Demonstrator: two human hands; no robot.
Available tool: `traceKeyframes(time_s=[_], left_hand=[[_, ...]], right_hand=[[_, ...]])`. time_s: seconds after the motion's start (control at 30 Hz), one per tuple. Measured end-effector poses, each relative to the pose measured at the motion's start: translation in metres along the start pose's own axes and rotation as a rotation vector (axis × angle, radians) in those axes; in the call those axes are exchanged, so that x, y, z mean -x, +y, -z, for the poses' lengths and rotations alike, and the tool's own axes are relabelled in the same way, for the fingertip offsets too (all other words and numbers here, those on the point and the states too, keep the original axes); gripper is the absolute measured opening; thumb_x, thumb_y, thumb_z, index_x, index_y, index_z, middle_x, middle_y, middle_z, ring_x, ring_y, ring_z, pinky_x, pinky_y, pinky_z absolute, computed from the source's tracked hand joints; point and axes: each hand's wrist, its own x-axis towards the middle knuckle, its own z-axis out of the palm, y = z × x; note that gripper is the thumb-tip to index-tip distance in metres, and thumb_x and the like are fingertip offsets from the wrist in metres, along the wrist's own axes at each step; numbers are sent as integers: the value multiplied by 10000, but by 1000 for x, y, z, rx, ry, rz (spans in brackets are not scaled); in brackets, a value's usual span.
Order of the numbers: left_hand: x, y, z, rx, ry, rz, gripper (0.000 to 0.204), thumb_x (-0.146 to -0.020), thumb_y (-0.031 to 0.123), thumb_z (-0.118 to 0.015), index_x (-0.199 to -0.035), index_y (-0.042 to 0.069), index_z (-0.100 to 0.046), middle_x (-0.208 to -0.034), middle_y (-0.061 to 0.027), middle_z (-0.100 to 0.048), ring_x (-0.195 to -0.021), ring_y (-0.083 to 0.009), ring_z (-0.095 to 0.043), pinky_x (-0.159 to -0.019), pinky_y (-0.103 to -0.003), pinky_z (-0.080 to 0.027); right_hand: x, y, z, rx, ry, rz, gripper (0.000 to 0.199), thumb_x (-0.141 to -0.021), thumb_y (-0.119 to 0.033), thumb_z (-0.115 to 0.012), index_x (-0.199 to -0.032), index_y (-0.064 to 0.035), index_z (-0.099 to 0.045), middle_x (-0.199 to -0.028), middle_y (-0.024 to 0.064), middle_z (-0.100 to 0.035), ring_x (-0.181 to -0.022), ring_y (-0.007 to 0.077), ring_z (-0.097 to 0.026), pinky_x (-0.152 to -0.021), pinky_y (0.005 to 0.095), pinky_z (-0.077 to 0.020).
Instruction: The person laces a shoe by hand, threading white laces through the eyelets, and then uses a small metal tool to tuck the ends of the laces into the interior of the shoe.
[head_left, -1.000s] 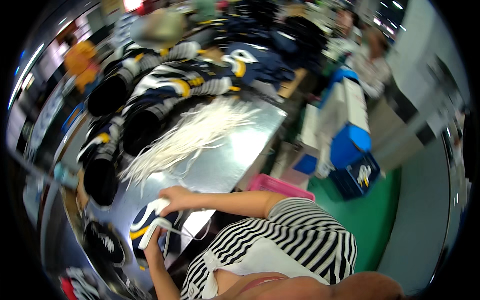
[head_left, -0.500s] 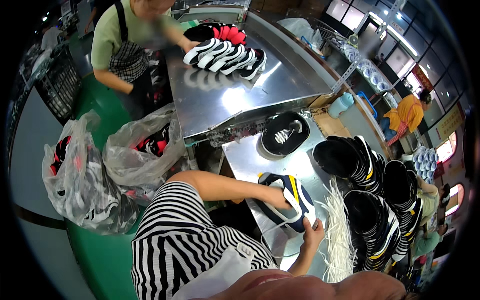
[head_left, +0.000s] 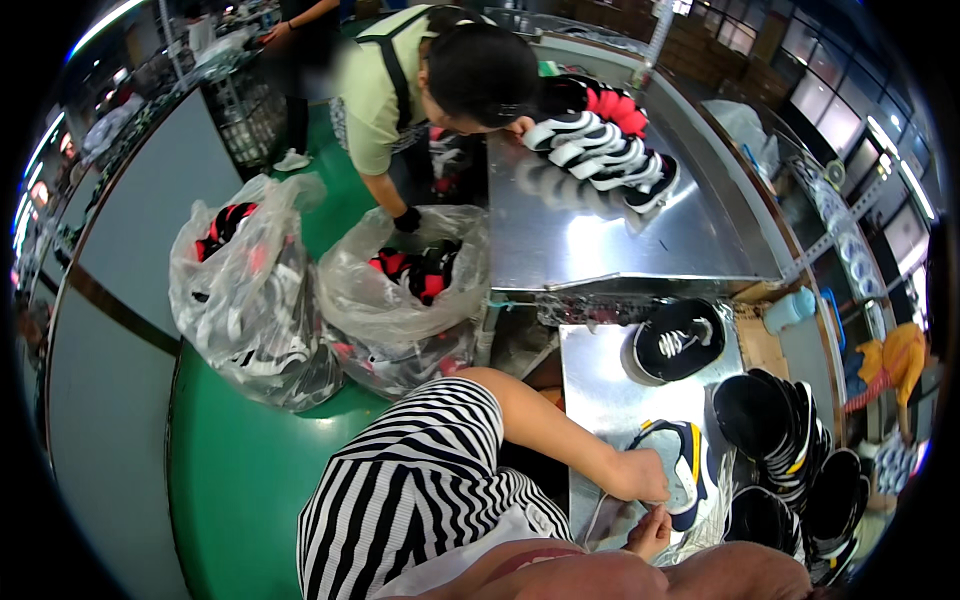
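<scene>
A navy, white and yellow shoe (head_left: pixel 698 462) lies on the small metal table in front of me. Closed over its near side is my left hand (head_left: pixel 638 474), with a thin white shoelace (head_left: pixel 592 522) trailing from it down onto the table. My right hand (head_left: pixel 652 532) is just below, thumb and fingers pinched together close to the left fingertips. Whatever sits in that pinch is too small to make out. Beside the shoe, a bundle of white laces (head_left: pixel 708 535) is partly hidden at the lower right.
A black bowl (head_left: pixel 650 372) with laces stands beyond the shoe. Stacked dark shoe uppers (head_left: pixel 752 412) crowd the right. Across the larger metal table (head_left: pixel 640 250), a co-worker (head_left: pixel 400 110) reaches a gloved hand into a plastic bag (head_left: pixel 355 300) of shoes. Another full bag (head_left: pixel 255 310) stands left.
My view has swung left. My left hand has come out of the shoe's opening, and my right hand has left the shoe's end to meet it. The co-worker has bent toward the bag.
</scene>
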Motion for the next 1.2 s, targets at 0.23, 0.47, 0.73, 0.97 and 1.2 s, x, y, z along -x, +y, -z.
traceKeyframes(time_s=[0.23, 0.47, 0.73, 0.97, 1.2], left_hand=[[-10, 10, 12, 64, -8, -31, 174, -651, 134, -675, -813, 135, -613, -745, -63, -644, -679, -306, -658, -542, -449, -487], [-21, 17, 47, 145, -276, 248, 210, -855, 181, -618, -1048, 151, -695, -880, -96, -698, -785, -292, -683, -663, -396, -532], [-55, 13, 77, 342, -185, 217, 252, -843, 177, -728, -1059, 56, -680, -850, -39, -691, -748, -133, -632, -706, -253, -492], [-70, -1, 91, 511, -206, 314, 240, -871, 146, -706, -1076, 26, -679, -886, -9, -676, -835, -67, -617, -746, -208, -490], [-28, 2, 17, 260, -705, 254, 277, -832, 222, -698, -1052, 57, -669, -888, -147, -687, -804, -314, -651, -746, -347, -497]], right_hand=[[28, -58, -36, 263, 219, -54, 260, -931, -240, -638, -723, -113, -548, -604, -83, -443, -493, 1, -324, -442, 209, -219], [51, -58, -22, -67, 22, -210, 191, -876, -209, -627, -973, -45, -638, -712, -72, -512, -595, 27, -419, -514, 204, -298], [171, -76, -6, 614, -304, -223, 162, -865, -154, -685, -923, -7, -650, -634, 69, -506, -599, 115, -505, -549, 284, -386], [212, -65, 17, 548, -71, -226, 140, -824, -98, -698, -915, -5, -647, -775, 62, -567, -639, 136, -505, -558, 299, -386], [102, -80, -15, -88, 383, -50, 148, -873, -147, -697, -963, -29, -706, -677, -36, -572, -562, 22, -441, -500, 191, -316]])
